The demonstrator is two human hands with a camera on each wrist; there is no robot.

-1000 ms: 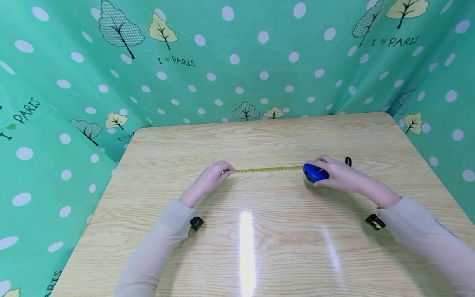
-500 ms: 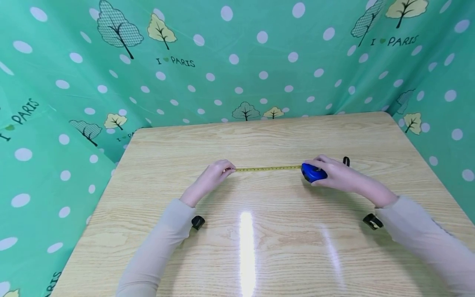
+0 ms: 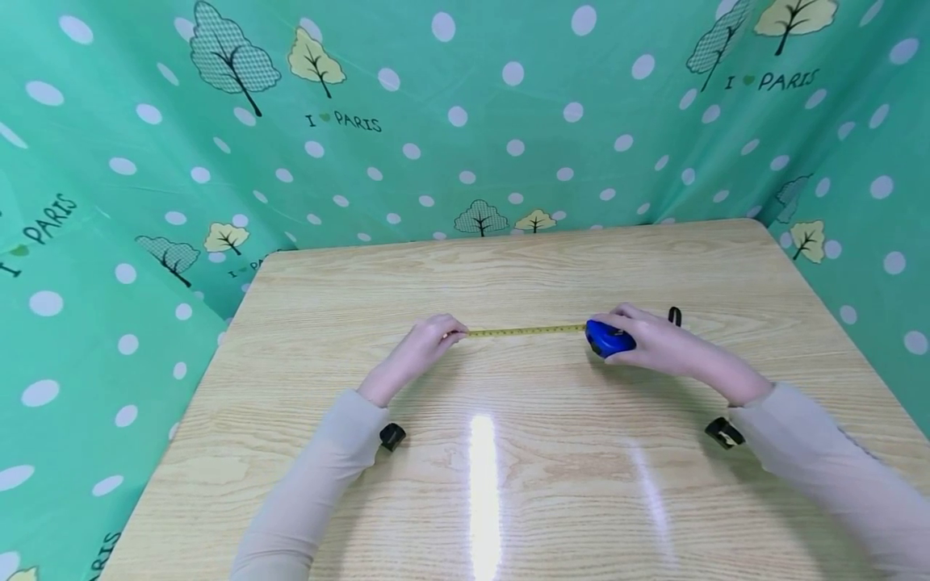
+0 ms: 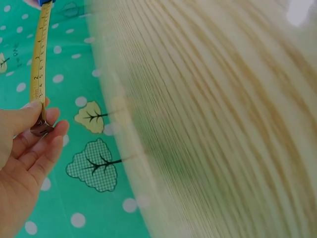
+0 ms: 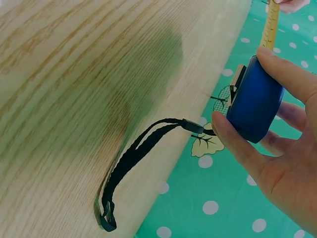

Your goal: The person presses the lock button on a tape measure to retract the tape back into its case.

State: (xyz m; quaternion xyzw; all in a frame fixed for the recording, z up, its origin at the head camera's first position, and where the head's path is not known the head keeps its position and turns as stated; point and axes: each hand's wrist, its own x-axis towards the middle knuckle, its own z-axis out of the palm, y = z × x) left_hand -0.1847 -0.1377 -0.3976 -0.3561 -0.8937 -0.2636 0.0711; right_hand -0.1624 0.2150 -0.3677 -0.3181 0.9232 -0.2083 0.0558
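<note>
Ok, left to right from my remote seat. The left hand [image 3: 433,332] has thumb and fingers pinched on the blade [image 3: 526,331], just by the hook [image 4: 42,128]. That's the weak spot imo: if the thumb slips, a sprung blade could whip right toward the case [image 3: 609,339] and nip a finger. The hands are well apart, with the blade stretched between them, seemingly off the table [image 3: 508,274], toward its far side. Twist either wrist and I reckon it could buckle. The right hand [image 3: 649,339] is clamped round the case; its strap [image 5: 130,157] dangles loose, so it might snag on something. Direction-wise, the blade's long axis runs left-right, roughly parallel to the far edge, hook end pointing left, entering the case at its left end.
</note>
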